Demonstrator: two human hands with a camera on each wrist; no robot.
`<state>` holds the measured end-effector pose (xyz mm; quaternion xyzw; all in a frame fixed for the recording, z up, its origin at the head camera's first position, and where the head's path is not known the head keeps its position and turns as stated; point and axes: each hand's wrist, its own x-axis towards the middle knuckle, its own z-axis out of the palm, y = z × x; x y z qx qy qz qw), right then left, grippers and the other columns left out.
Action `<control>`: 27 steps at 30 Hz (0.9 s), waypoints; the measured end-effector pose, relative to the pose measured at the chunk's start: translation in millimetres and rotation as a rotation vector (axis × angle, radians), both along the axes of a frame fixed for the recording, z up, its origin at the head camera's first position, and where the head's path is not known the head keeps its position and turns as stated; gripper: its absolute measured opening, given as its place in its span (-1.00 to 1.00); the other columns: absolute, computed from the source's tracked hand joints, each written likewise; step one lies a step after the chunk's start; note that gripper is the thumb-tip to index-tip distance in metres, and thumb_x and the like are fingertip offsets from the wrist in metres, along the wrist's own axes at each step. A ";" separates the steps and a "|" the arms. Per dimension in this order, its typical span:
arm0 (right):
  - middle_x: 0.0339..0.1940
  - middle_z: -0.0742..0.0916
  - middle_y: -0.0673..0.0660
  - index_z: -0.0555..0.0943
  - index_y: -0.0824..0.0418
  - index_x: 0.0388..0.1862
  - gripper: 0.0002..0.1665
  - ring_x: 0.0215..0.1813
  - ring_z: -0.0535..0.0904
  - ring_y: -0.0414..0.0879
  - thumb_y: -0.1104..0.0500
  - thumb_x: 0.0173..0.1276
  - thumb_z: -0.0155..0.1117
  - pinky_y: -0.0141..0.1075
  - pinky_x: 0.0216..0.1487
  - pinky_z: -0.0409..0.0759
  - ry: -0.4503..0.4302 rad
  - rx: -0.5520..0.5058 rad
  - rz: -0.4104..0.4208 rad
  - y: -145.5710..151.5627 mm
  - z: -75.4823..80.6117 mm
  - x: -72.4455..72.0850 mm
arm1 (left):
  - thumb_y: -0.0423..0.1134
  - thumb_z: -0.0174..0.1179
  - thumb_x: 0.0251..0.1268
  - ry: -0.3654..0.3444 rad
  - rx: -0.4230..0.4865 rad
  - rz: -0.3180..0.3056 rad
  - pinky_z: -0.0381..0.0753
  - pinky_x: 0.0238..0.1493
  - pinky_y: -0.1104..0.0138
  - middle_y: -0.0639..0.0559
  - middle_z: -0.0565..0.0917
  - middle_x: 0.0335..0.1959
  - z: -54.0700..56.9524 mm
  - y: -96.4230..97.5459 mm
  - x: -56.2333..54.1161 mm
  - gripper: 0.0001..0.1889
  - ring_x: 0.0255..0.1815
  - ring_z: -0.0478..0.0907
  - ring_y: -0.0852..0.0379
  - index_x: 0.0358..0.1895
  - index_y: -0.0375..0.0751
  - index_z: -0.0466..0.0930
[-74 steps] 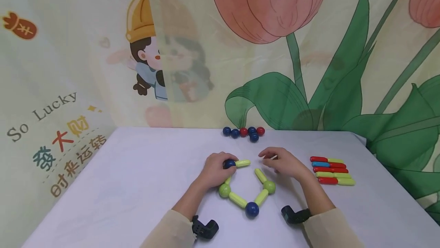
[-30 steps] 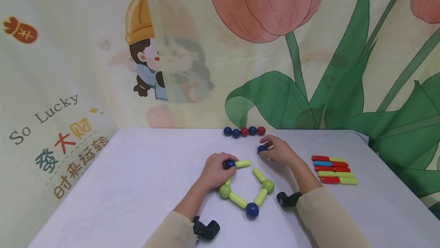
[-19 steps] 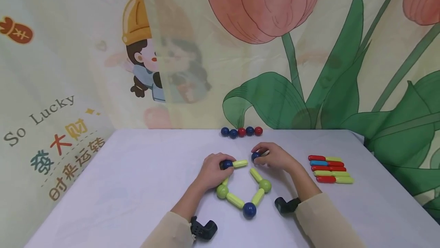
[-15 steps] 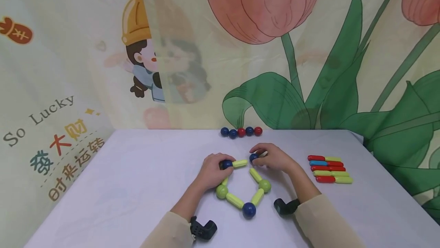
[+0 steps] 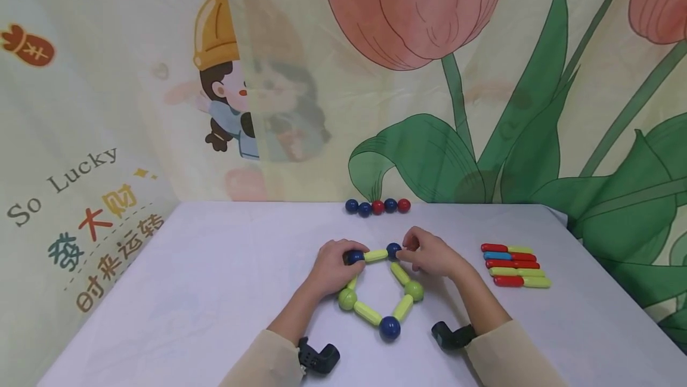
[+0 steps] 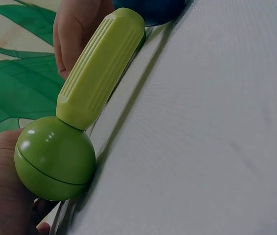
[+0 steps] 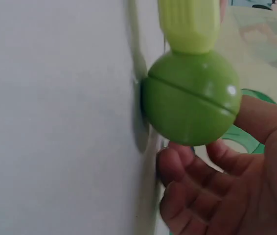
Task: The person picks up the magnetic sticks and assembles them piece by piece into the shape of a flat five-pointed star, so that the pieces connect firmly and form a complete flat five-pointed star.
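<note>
In the head view, a ring of yellow-green rods (image 5: 368,313) and balls lies mid-table. My left hand (image 5: 331,268) grips its upper-left blue ball (image 5: 353,257). From there the top rod (image 5: 376,255) runs to another blue ball (image 5: 394,250). Beside that ball is my right hand (image 5: 433,254), index finger raised, thumb tip at the ball's side; contact is unclear. Below it is the free end of the right-hand rod (image 5: 399,274), apart from the ball. Green balls show close up in the left wrist view (image 6: 55,159) and right wrist view (image 7: 192,98).
A row of blue and red balls (image 5: 378,207) sits at the table's back edge. Several two-coloured and red rods (image 5: 516,265) lie stacked side by side on the right. A printed curtain (image 5: 290,107) hangs behind the white table (image 5: 177,303).
The right hand took a blue ball from the back group and brought it toward me to the top rod's free end. Its fingers have since loosened from it. The left hand kept its grip.
</note>
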<state>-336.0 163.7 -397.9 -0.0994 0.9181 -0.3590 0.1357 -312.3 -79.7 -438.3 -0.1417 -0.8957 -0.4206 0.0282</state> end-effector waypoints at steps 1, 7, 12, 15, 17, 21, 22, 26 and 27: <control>-0.25 0.63 0.14 0.52 0.23 -0.05 -0.65 -0.32 0.56 -0.06 0.06 0.39 0.41 -0.30 -0.30 0.59 -0.009 0.013 -0.002 -0.2 0.7 3.6 | -0.18 0.29 0.31 0.002 -0.001 0.001 0.47 0.29 -0.06 0.03 0.74 0.11 0.6 0.0 0.1 -0.71 0.18 0.52 -0.02 0.08 0.05 0.75; -0.44 0.59 0.10 0.52 0.18 -0.25 -0.63 -0.35 0.50 -0.06 0.07 0.22 0.55 -0.32 -0.36 0.49 -0.032 0.067 0.039 -1.5 1.4 18.2 | -0.20 0.30 0.31 0.014 -0.002 0.001 0.46 0.31 -0.06 0.00 0.74 0.10 1.8 -0.6 0.7 -0.71 0.18 0.53 -0.05 0.08 0.03 0.75; -0.43 0.59 0.10 0.51 0.18 -0.21 -0.64 -0.35 0.51 -0.06 0.11 0.22 0.54 -0.31 -0.33 0.49 -0.051 0.051 0.022 4.5 -0.1 23.0 | -0.20 0.31 0.32 0.004 0.002 -0.010 0.47 0.30 -0.06 0.00 0.74 0.11 -0.5 -0.4 0.5 -0.71 0.18 0.53 -0.05 0.08 0.02 0.75; -0.43 0.59 0.10 0.50 0.17 -0.17 -0.62 -0.34 0.51 -0.05 0.11 0.22 0.53 -0.31 -0.33 0.50 -0.064 0.029 0.010 8.5 -2.2 23.8 | -0.20 0.30 0.32 0.000 0.001 -0.015 0.46 0.29 -0.05 0.01 0.74 0.11 -1.6 -1.3 0.3 -0.71 0.16 0.53 -0.03 0.09 0.03 0.75; -0.42 0.59 0.11 0.49 0.18 -0.16 -0.60 -0.35 0.51 -0.05 0.11 0.22 0.54 -0.30 -0.34 0.50 -0.066 0.011 0.011 10.4 -2.7 23.3 | -0.20 0.30 0.33 -0.001 0.004 -0.017 0.45 0.30 -0.07 0.00 0.74 0.11 -1.5 -1.7 0.5 -0.71 0.17 0.53 -0.04 0.09 0.02 0.75; -0.41 0.61 0.11 0.47 0.20 -0.05 -0.53 -0.36 0.53 -0.05 0.11 0.21 0.54 -0.30 -0.32 0.54 -0.078 -0.015 0.013 11.9 -2.4 22.0 | -0.21 0.30 0.35 -0.007 0.012 -0.021 0.37 0.41 -0.14 -0.02 0.73 0.12 -0.7 -2.5 1.1 -0.71 0.26 0.52 -0.11 0.10 0.01 0.75; -0.40 0.63 0.10 0.47 0.21 0.01 -0.49 -0.35 0.53 -0.05 0.11 0.21 0.54 -0.30 -0.31 0.55 -0.081 -0.016 0.014 12.2 -2.3 21.8 | -0.22 0.30 0.35 -0.012 0.013 -0.024 0.34 0.44 -0.16 -0.02 0.73 0.13 -0.7 -2.7 1.2 -0.72 0.29 0.52 -0.13 0.10 0.01 0.74; -0.35 0.67 0.09 0.40 0.19 0.37 -0.21 -0.33 0.57 -0.05 0.11 0.22 0.55 -0.29 -0.26 0.61 -0.085 -0.015 0.027 12.9 -2.1 21.9 | -0.22 0.28 0.36 -0.027 0.012 -0.037 0.24 0.52 -0.21 -0.03 0.73 0.14 0.6 -3.5 1.2 -0.72 0.37 0.49 -0.18 0.10 0.01 0.74; -0.34 0.67 0.09 0.37 0.17 0.45 -0.14 -0.32 0.57 -0.06 0.11 0.22 0.54 -0.28 -0.25 0.61 -0.080 -0.015 0.039 13.0 -1.9 21.7 | -0.22 0.28 0.36 -0.027 0.011 -0.040 0.21 0.53 -0.22 -0.03 0.73 0.14 1.3 -3.9 1.0 -0.72 0.37 0.48 -0.19 0.10 0.00 0.74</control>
